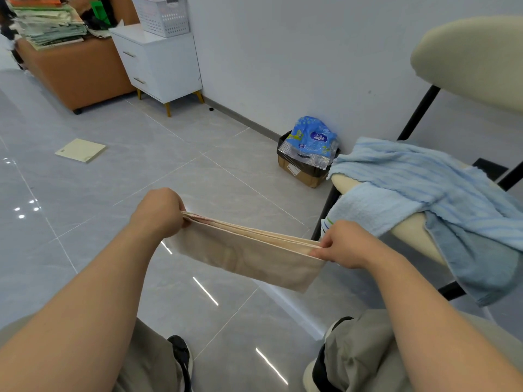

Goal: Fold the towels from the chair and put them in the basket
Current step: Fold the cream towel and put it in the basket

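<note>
Folding is midway: the chair (467, 52) carries heaped blue towels (410, 176), while the beige towel (249, 258), already a layered strip, hangs taut in the air between left hand (158, 213) and right hand (345, 244), fingers pinching each end. Next, I judge: bring the ends together, then carry it to the basket (164, 18), well apart on a cabinet (158, 60). Print on the blue packet (311, 140) is too small to read.

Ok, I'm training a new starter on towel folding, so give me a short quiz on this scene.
1. True or false: the left hand and right hand both hold the folded beige towel.
2. Where is the white basket? A on the floor; B on the white cabinet; C on the wall.
3. Fill in: the towels left on the chair are ____.
Key: 1 true; 2 B; 3 blue.
</note>
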